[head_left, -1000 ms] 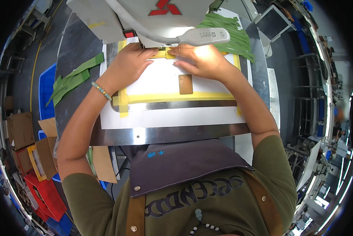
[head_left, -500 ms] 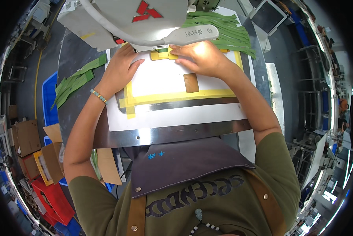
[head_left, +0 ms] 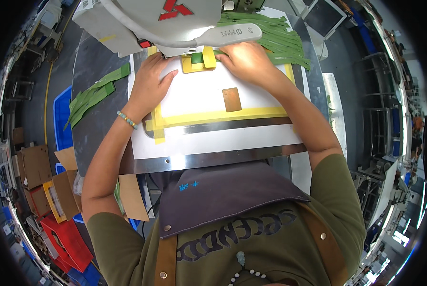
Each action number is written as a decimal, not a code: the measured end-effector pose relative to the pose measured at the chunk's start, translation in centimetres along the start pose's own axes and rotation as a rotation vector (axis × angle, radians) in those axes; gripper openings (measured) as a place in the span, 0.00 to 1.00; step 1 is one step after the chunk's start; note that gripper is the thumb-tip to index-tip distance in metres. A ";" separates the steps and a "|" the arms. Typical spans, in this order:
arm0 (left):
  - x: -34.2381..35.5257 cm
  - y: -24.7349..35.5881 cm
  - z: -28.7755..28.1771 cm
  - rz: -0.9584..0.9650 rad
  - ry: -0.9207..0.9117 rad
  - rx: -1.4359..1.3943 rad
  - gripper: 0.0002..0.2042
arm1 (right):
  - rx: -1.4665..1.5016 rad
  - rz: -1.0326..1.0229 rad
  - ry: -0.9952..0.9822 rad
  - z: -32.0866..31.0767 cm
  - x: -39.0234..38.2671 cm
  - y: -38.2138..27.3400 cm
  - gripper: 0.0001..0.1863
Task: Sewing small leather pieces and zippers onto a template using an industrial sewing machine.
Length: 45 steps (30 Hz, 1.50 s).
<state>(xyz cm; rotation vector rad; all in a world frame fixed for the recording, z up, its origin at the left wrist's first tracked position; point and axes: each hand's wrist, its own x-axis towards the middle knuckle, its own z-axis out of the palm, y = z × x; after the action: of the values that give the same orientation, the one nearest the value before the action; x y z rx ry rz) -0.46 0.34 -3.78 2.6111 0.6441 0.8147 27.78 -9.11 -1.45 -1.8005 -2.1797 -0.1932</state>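
Observation:
A yellow holder (head_left: 199, 69) lies flat on the white sheet under the sewing machine's head. Inside its window shows a green patch (head_left: 196, 58), and its right-hand flap (head_left: 208, 57) stands raised. Just right of the flap, my right hand (head_left: 247, 63) pinches the end of a green fabric strip (head_left: 218, 53) between thumb and fingers. To the holder's left, my left hand (head_left: 150, 81) rests on the sheet, thumb spread away from the fingers. Those fingertips reach partly beneath the machine head, and I see nothing held in them.
The sewing machine (head_left: 175, 28), with a grey handle-like lamp (head_left: 232, 33), overhangs the work. Green strips (head_left: 285, 43) are heaped at the back right; more strips (head_left: 96, 90) lie at left. A brown card-like plate (head_left: 232, 99) sits on the sheet. Cardboard boxes (head_left: 35, 167) stand lower left.
My right hand has shifted right, off the yellow holder, and the holder's right flap now shows raised. More of the green patch is visible. My left hand has barely moved.

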 end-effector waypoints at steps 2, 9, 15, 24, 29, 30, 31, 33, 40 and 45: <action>-0.1 0.7 -0.1 -0.006 0.026 -0.027 0.18 | 0.073 0.065 -0.126 -1.9 -1.0 -1.1 0.13; -1.3 4.5 -1.0 -0.063 -0.089 -0.249 0.35 | 0.351 -0.117 -0.215 -9.5 -3.9 -9.2 0.13; -2.3 6.5 -1.0 -0.264 -0.026 -0.655 0.24 | 0.534 -0.292 -0.442 -10.6 -4.8 -12.3 0.12; -4.8 1.0 -2.6 -0.650 0.099 -1.299 0.49 | 1.586 -0.976 -0.358 -17.0 -5.7 -10.6 0.17; -4.8 0.8 -3.1 -0.609 0.047 -1.338 0.50 | 1.629 -0.968 -0.441 -17.4 -5.5 -10.7 0.16; -4.7 0.8 -3.1 -0.615 0.042 -1.341 0.50 | 1.629 -0.967 -0.438 -17.5 -5.4 -10.6 0.16; -4.7 0.7 -3.0 -0.620 0.037 -1.345 0.51 | 1.645 -0.957 -0.452 -17.5 -5.3 -10.4 0.15; -4.8 1.3 -3.4 -0.597 0.000 -1.235 0.51 | 1.545 -0.975 -0.538 -17.4 -4.7 -9.6 0.15; -3.6 5.2 -3.2 -0.375 -0.079 -0.827 0.51 | 0.304 -0.148 -0.136 -4.5 -2.6 -7.0 0.16; -3.4 4.9 -2.9 -0.343 -0.056 -0.810 0.47 | 0.497 -0.103 -0.143 0.1 -0.8 -6.3 0.13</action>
<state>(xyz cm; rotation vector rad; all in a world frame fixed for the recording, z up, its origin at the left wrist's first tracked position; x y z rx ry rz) -3.09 -5.03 -0.95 1.7297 0.5658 0.6947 21.76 -11.07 -1.20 -1.4591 -2.1652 0.4323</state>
